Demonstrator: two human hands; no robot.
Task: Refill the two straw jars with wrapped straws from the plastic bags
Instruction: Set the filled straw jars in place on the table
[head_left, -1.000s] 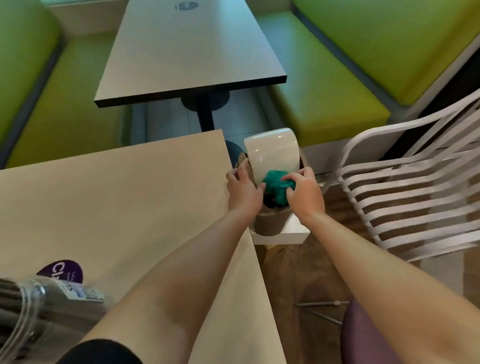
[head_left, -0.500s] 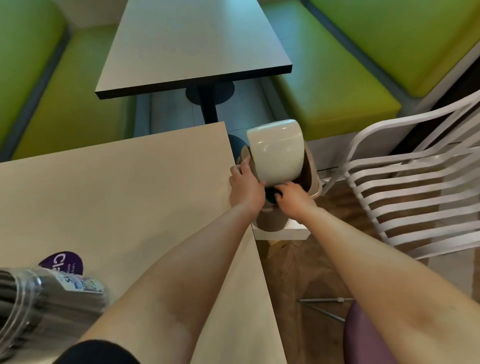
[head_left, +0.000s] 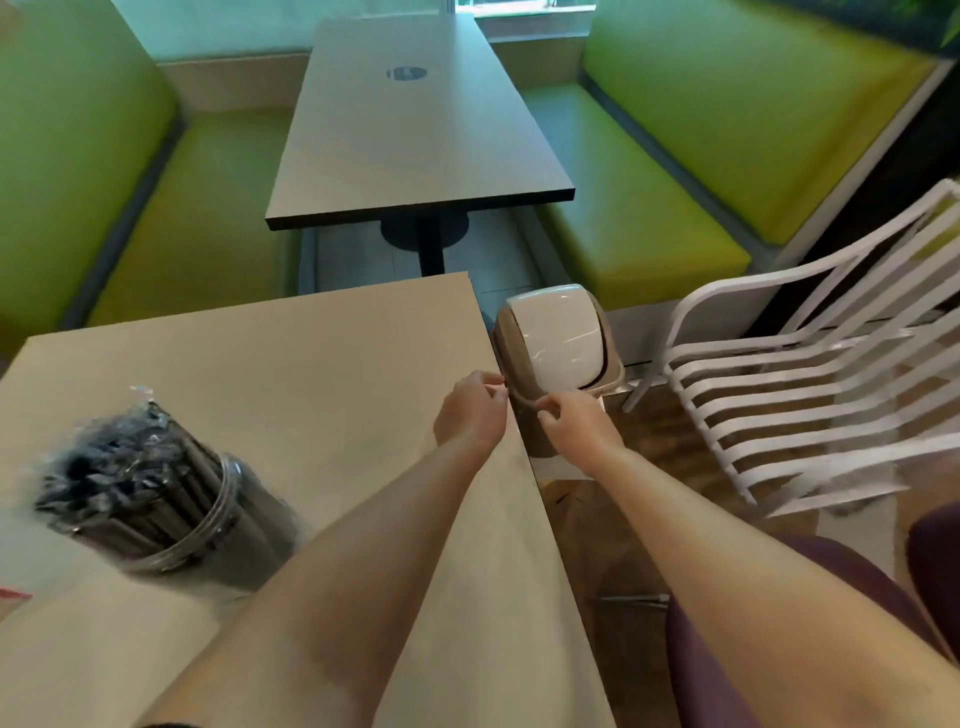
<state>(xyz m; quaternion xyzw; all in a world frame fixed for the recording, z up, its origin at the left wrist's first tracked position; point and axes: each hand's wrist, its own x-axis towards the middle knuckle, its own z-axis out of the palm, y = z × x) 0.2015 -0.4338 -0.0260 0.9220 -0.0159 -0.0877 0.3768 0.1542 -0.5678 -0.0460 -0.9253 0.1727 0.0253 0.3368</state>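
Green booth benches (head_left: 670, 171) and a dark-edged far table (head_left: 410, 130) fill the background, while the near wooden table (head_left: 291, 364) carries the work. One straw jar (head_left: 166, 499) stands near that table's left edge, packed with dark wrapped straws whose crinkled clear wrapper tops rise above the rim, so by my reading this jar is refilled. A second jar and the plastic bags do not show anywhere in view, so how much of the task is left cannot be settled; at best half is confirmed. Both hands sit at the table's right edge beside a small swing-lid bin (head_left: 558, 343) that stands off the table next to a white slatted chair (head_left: 810, 395). The left hand (head_left: 470, 413) has its fingers loosely curled and seems to hold nothing; the right hand (head_left: 576, 421) also curls loosely just beside the bin's rim, and whether it pinches some thin scrap is too small to tell. The bin's lid looks swung shut, hiding its contents. The jar is blurred, and a red-edged object at the table's left edge is cut off.
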